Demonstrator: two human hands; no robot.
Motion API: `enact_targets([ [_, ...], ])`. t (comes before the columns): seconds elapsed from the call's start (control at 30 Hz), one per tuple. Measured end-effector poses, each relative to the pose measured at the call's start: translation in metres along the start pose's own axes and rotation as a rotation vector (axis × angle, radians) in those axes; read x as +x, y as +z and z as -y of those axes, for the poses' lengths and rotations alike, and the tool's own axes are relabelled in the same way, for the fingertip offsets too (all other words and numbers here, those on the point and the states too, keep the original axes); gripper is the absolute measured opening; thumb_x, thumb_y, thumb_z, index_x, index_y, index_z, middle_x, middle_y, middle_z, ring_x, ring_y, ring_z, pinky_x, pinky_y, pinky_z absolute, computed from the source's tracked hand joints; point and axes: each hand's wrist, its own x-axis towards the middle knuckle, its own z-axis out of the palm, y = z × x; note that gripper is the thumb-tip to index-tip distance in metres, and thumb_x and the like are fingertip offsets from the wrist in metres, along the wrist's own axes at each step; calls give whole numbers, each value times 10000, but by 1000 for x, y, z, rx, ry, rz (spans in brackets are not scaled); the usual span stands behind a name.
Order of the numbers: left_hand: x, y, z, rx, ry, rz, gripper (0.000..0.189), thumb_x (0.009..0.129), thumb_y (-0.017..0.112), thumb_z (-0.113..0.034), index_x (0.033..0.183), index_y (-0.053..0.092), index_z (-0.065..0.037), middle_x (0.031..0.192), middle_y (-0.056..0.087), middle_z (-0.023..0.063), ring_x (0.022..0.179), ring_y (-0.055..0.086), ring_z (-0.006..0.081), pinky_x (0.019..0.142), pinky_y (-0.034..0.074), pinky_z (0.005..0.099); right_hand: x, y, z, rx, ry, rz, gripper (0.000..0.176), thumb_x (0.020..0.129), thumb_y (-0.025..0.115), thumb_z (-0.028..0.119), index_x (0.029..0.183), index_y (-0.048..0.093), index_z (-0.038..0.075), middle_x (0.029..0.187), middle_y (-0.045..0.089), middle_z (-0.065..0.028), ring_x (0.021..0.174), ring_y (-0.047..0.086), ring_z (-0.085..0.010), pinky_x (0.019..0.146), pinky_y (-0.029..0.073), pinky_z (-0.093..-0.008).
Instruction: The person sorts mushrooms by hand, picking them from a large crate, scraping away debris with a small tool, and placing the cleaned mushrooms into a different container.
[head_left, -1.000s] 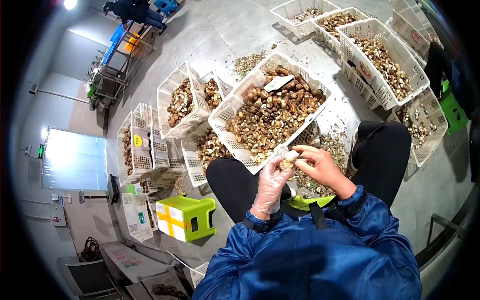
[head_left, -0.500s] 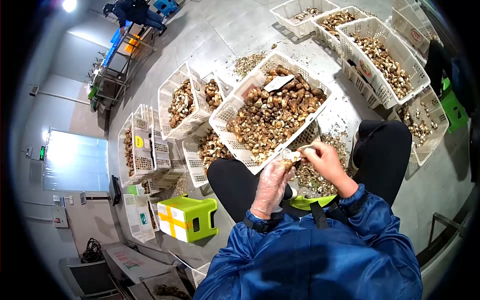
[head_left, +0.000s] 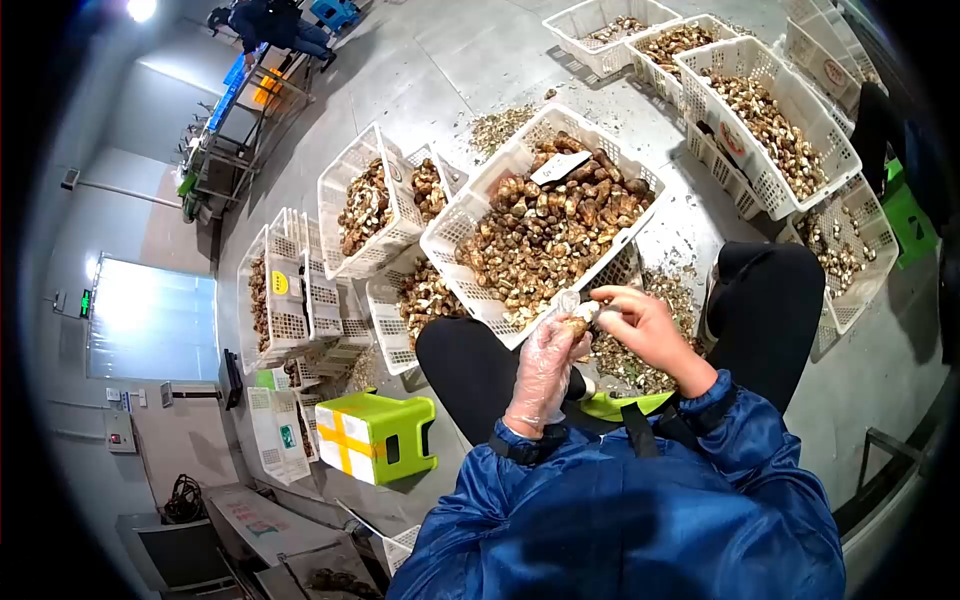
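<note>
Grasping a pale piece [head_left: 579, 321], the left hand [head_left: 545, 370] is facing the right hand [head_left: 648, 332], whose hold is looking unclear.

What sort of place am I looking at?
Probably a produce sorting or trimming room: white crates heaped with what look like mushrooms, and scraps piled on the grey floor.

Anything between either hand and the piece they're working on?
Left hand: only its clear plastic glove, against the piece. Right hand: bare, close beside the piece; no visible obstacle, though contact is too small to tell.
</note>
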Motion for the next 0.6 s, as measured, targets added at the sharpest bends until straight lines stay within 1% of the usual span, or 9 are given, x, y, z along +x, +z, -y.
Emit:
enact_targets([
  [0.03, 0, 0, 0, -11, -6, 0, 440, 998, 626, -182, 1357, 460, 9, 1262, 578, 101, 1077, 621, 174, 930, 555, 295, 0, -1, 1, -190, -123, 18, 230, 929, 665, 150, 992, 684, -70, 1049, 698, -51, 683, 519, -28, 613, 451, -228],
  [0.17, -2, 3, -1, -46, -26, -41, 452, 1021, 587, -209, 1400, 449, -6, 1280, 572, 90, 1059, 618, 168, 903, 562, 291, 4, -2, -6, -40, 105, -117, 156, 946, 625, 102, 956, 713, -27, 926, 720, -42, 702, 606, -74, 636, 477, -226],
  [0.2, -2, 5, -5, -60, -28, -36, 455, 1028, 573, -214, 1415, 443, -13, 1281, 571, 89, 1054, 617, 167, 890, 564, 287, 7, 0, -13, 224, 132, -171, 162, 953, 620, 116, 958, 726, -7, 869, 721, -31, 738, 641, -86, 652, 488, -229],
  [0.23, -1, 8, -8, -77, -29, -32, 458, 1036, 558, -219, 1431, 438, -20, 1282, 570, 89, 1049, 617, 165, 876, 565, 283, 9, -1, -10, 252, 124, -197, 166, 946, 636, 135, 965, 731, 0, 863, 721, -40, 755, 654, -97, 688, 515, -243],
  [0.3, 0, 13, -8, -104, -10, -37, 458, 1050, 524, -222, 1460, 425, -44, 1290, 570, 84, 1046, 614, 157, 844, 571, 268, 5, -6, 0, -109, 9, -159, 160, 937, 649, 136, 952, 728, -1, 957, 723, -60, 813, 659, -107, 728, 531, -246],
  [0.4, 2, 15, -5, -142, -23, -72, 469, 1033, 564, -217, 1448, 431, -42, 1249, 585, 78, 1017, 626, 156, 834, 567, 254, 0, 3, 3, -16, 7, -36, 191, 912, 676, 147, 963, 710, -34, 1168, 677, -90, 923, 639, -105, 741, 528, -267],
  [0.43, 2, 11, -3, -75, -47, -71, 475, 1027, 576, -207, 1445, 430, -35, 1236, 589, 78, 992, 632, 156, 830, 566, 251, 0, 7, -3, 19, -52, -19, 203, 911, 681, 155, 963, 707, -39, 1164, 672, -86, 903, 624, -91, 719, 520, -269],
  [0.5, 2, 3, 1, 58, -92, -68, 488, 1013, 601, -189, 1438, 427, -22, 1210, 597, 77, 943, 644, 155, 823, 564, 245, 1, 5, -9, -292, -237, -36, 194, 925, 664, 157, 986, 722, -17, 1034, 699, -70, 836, 619, -78, 688, 510, -257],
  [0.6, -3, 11, -5, 29, -60, -62, 481, 997, 630, -175, 1397, 439, 11, 1160, 600, 71, 879, 645, 140, 787, 562, 239, 1, 0, 4, -130, 153, -62, 182, 931, 651, 165, 982, 733, 11, 887, 717, -48, 757, 624, -92, 673, 513, -275],
])
